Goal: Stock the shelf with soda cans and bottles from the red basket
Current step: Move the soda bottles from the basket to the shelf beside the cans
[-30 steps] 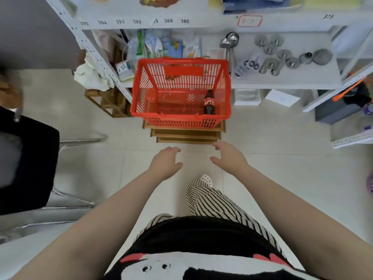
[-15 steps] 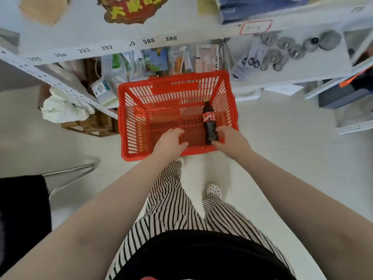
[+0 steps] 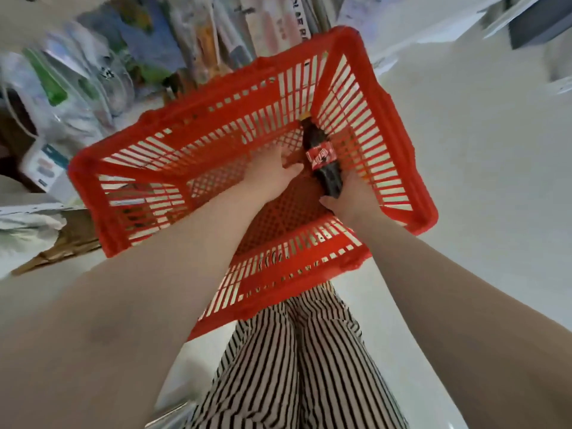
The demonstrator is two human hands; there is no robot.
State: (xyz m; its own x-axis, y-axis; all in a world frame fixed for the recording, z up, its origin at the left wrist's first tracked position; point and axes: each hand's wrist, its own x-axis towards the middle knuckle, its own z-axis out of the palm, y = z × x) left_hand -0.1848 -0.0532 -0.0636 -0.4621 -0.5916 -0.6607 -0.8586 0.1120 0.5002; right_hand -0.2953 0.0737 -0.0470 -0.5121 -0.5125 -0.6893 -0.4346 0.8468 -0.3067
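Both bare arms reach down into the red slatted plastic basket [image 3: 198, 168], above legs in black-and-white striped trousers [image 3: 297, 360] and a pale tiled floor [image 3: 479, 156]. The right hand [image 3: 349, 202] is wrapped around the base of a small dark cola bottle with a red label [image 3: 323, 161], which lies tilted along the basket's right inner wall with its cap pointing away. The left hand [image 3: 269, 174] rests spread and empty on the basket's mesh bottom just beside the bottle, with blurred packaged goods [image 3: 102, 66] beyond the far rim.
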